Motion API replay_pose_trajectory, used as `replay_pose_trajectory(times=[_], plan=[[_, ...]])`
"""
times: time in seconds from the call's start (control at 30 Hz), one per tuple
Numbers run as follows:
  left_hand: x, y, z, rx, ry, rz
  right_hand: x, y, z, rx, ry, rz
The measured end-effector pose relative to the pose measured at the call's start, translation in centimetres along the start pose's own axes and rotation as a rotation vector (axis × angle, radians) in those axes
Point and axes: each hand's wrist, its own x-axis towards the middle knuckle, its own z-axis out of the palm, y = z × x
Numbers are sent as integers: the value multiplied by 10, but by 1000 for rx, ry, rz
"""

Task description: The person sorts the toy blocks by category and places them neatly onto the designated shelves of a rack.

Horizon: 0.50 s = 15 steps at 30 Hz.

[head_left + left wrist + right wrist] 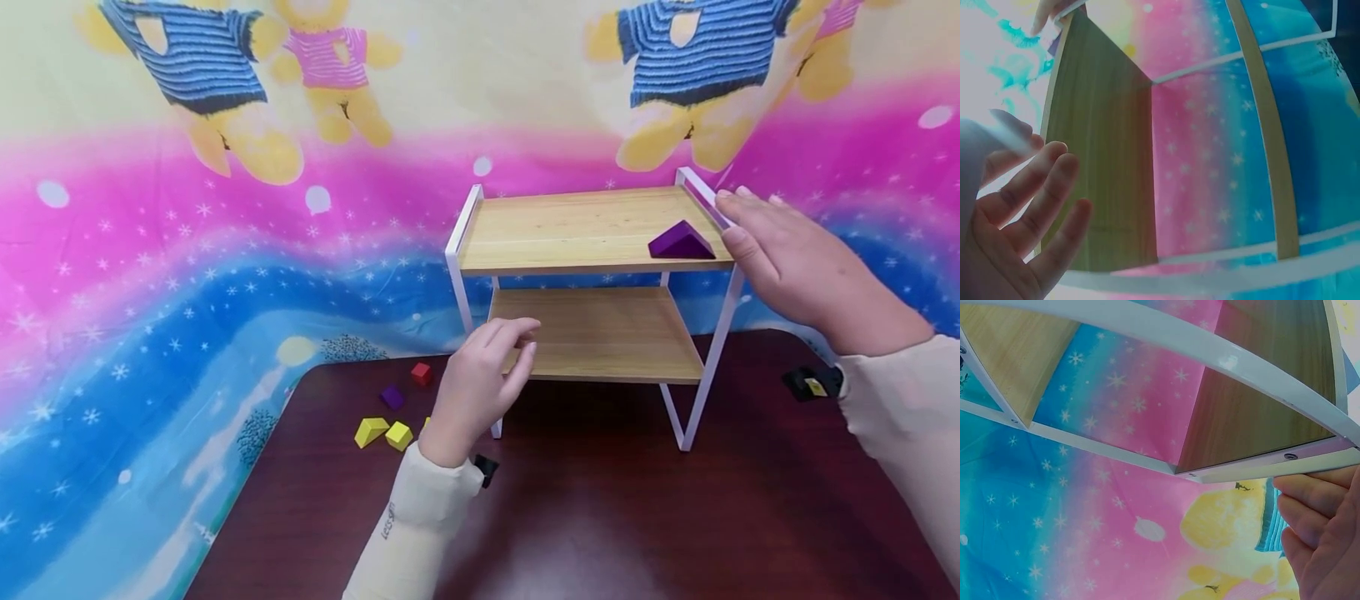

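Observation:
A two-tier shelf with wooden boards and a white metal frame (712, 358) stands on the dark table. On the right end of its top board (570, 225) lies a purple triangular block (681, 242). My right hand (802, 258) is at the top board's right rail, fingers extended; in the right wrist view the fingertips (1297, 490) reach the rail's outer side, and light contact cannot be told from a small gap. In front of the shelf's left side hovers my left hand (480, 379), fingers loosely bent and holding nothing. The left wrist view shows these fingers (1054, 181) beside the top board.
Left of the shelf on the table (315, 500) lie a red block (422, 373), a smaller purple block (392, 397), a yellow arch-like block (370, 431) and another yellow block (399, 435). A patterned cloth (375, 208) hangs behind. My left forearm partly hides one more yellow piece.

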Motion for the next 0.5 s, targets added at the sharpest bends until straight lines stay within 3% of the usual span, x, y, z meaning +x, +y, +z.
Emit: replay_pose_trajectory(times=[0.27,0.5], plan=[[-11,-9,-5,-18,15,-88,0,0,0,0,0,10],[-30,-23,-5,0,39,-106,-1,0,1,4,-1,4]])
